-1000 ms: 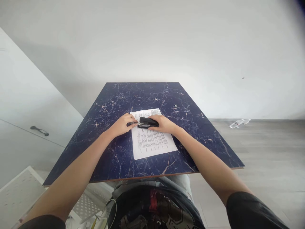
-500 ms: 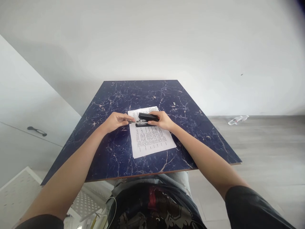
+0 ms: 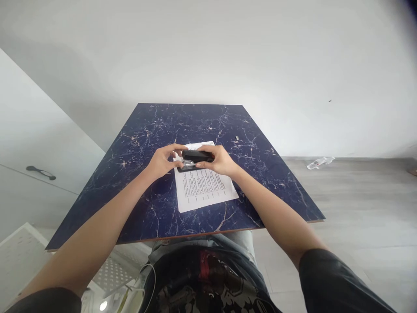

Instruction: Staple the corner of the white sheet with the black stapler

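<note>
A black stapler (image 3: 194, 155) lies across the upper part of the printed sheets (image 3: 208, 191), its top arm raised off the base and metal showing in the gap. My right hand (image 3: 222, 161) grips it from the right, with the thumb low at the gap and the fingers over the top. At the left end, my left hand (image 3: 163, 162) has its thumb against the metal part and its forefinger along the top arm. Whether anything small sits between those left fingers is hidden.
The papers rest on a dark blue marbled table (image 3: 156, 124). A small greyish piece (image 3: 237, 138) lies behind them to the right. On the floor by the wall is a clear plastic wrapper (image 3: 321, 163). A white perforated rack (image 3: 112, 274) stands below the table at left.
My left hand has moved right onto the stapler's end, and the metal part that stuck out there has gone in. My right hand still holds the stapler. The whole view has shifted slightly.
</note>
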The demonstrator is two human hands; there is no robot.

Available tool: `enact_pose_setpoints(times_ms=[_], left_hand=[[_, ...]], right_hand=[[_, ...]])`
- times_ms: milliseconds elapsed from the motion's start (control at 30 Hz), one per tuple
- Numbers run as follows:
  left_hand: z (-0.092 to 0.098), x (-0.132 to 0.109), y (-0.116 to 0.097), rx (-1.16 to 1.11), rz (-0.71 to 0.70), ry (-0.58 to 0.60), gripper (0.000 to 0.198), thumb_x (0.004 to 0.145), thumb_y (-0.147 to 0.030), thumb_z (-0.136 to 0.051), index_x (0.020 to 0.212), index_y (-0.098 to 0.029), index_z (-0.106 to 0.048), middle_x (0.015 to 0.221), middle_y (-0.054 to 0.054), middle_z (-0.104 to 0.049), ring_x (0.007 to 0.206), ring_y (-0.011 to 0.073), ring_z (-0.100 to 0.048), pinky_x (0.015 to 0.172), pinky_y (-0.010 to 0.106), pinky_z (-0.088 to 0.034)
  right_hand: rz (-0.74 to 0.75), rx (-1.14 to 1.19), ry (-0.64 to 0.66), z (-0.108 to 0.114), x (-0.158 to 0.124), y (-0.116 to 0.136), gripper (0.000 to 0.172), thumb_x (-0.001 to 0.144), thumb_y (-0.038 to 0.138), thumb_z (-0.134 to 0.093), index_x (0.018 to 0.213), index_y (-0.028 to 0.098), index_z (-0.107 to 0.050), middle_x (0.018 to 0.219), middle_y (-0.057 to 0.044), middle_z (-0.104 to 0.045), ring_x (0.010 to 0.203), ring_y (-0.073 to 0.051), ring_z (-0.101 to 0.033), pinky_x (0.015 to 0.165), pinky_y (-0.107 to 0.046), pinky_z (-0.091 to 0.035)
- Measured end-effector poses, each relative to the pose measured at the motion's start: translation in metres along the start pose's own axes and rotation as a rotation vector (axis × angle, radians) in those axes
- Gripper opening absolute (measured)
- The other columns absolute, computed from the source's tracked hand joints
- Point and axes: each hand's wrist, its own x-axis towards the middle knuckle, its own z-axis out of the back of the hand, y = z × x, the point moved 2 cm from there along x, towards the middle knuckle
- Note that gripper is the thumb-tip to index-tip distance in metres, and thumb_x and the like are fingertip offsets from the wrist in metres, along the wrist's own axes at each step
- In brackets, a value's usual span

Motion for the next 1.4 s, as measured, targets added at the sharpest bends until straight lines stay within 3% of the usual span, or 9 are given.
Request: enact_pose_setpoints(times_ms=[133, 233, 400, 600, 733, 933, 1100, 1400], left_hand=[[0.008, -0.003, 0.014, 0.377, 0.244, -0.163, 0.030, 0.096, -0.048, -0.064, 0.107, -0.020, -0.073, 0.101, 0.010, -0.074, 0.090, 0.0253, -0.067, 0.088, 0.042, -0.053], [0.011, -0.009, 0.029, 0.625, 0.385, -0.176, 0.033, 0.094, -0.050, -0.067, 0.103, -0.018, -0.070, 0.100, 0.013, -0.070, 0.097, 0.0302, -0.065, 0.095, 0.046, -0.052], [0.005, -0.010, 0.044, 0.693, 0.380, -0.155, 0.034, 0.087, -0.048, -0.077, 0.102, -0.019, -0.068, 0.103, 0.013, -0.065, 0.100, 0.0322, -0.064, 0.095, 0.047, -0.052], [-0.010, -0.008, 0.051, 0.641, 0.351, -0.181, 0.020, 0.086, -0.036, -0.077, 0.089, -0.020, -0.066, 0.094, 0.012, -0.067, 0.095, 0.0328, -0.065, 0.094, 0.051, -0.051], [-0.013, -0.008, 0.049, 0.612, 0.338, -0.185, 0.014, 0.090, -0.027, -0.068, 0.081, -0.021, -0.059, 0.090, 0.011, -0.067, 0.095, 0.0317, -0.066, 0.092, 0.049, -0.051], [-0.008, -0.007, 0.042, 0.360, 0.298, -0.353, 0.007, 0.100, -0.028, -0.052, 0.093, -0.025, -0.049, 0.080, 0.005, -0.065, 0.075, 0.0250, -0.064, 0.075, 0.040, -0.048], [-0.009, -0.008, 0.040, 0.333, 0.283, -0.456, 0.004, 0.101, -0.025, -0.047, 0.097, -0.025, -0.047, 0.093, 0.009, -0.070, 0.085, 0.0261, -0.068, 0.078, 0.042, -0.049], [-0.010, -0.008, 0.040, 0.282, 0.299, -0.525, 0.003, 0.101, -0.026, -0.053, 0.099, -0.025, -0.051, 0.097, 0.009, -0.071, 0.091, 0.0271, -0.068, 0.087, 0.045, -0.052]], right_hand=[[-0.071, -0.143, -0.097, 0.043, -0.009, 0.001, 0.032, 0.083, 0.038, -0.081, 0.108, 0.020, -0.073, 0.101, -0.007, -0.075, 0.087, -0.023, -0.068, 0.078, -0.039, -0.054], [-0.173, -0.293, -0.102, 0.077, -0.019, -0.014, 0.027, 0.080, 0.036, -0.081, 0.102, 0.020, -0.075, 0.097, -0.006, -0.075, 0.086, -0.024, -0.068, 0.078, -0.040, -0.052], [-0.326, -0.544, 0.016, 0.123, -0.034, -0.038, 0.026, 0.078, 0.038, -0.079, 0.097, 0.021, -0.076, 0.093, -0.007, -0.076, 0.086, -0.027, -0.068, 0.079, -0.043, -0.050], [-0.490, -0.549, 0.111, 0.153, -0.051, -0.045, 0.034, 0.072, 0.041, -0.082, 0.099, 0.021, -0.078, 0.102, -0.010, -0.078, 0.094, -0.031, -0.071, 0.088, -0.048, -0.052], [-0.462, -0.521, 0.177, 0.146, -0.051, -0.039, 0.037, 0.079, 0.054, -0.078, 0.099, 0.023, -0.079, 0.101, -0.010, -0.077, 0.089, -0.030, -0.071, 0.084, -0.047, -0.052], [-0.411, -0.511, 0.254, 0.117, -0.038, -0.031, 0.047, 0.091, 0.068, -0.065, 0.100, 0.024, -0.078, 0.085, -0.006, -0.072, 0.071, -0.023, -0.061, 0.069, -0.040, -0.046], [-0.363, -0.536, 0.299, 0.097, -0.030, -0.026, 0.046, 0.096, 0.067, -0.060, 0.098, 0.024, -0.076, 0.080, -0.005, -0.070, 0.064, -0.020, -0.056, 0.063, -0.038, -0.041], [-0.282, -0.444, 0.299, 0.071, -0.020, -0.023, 0.052, 0.096, 0.064, -0.061, 0.125, 0.024, -0.077, 0.112, -0.011, -0.078, 0.088, -0.027, -0.069, 0.078, -0.043, -0.050]])
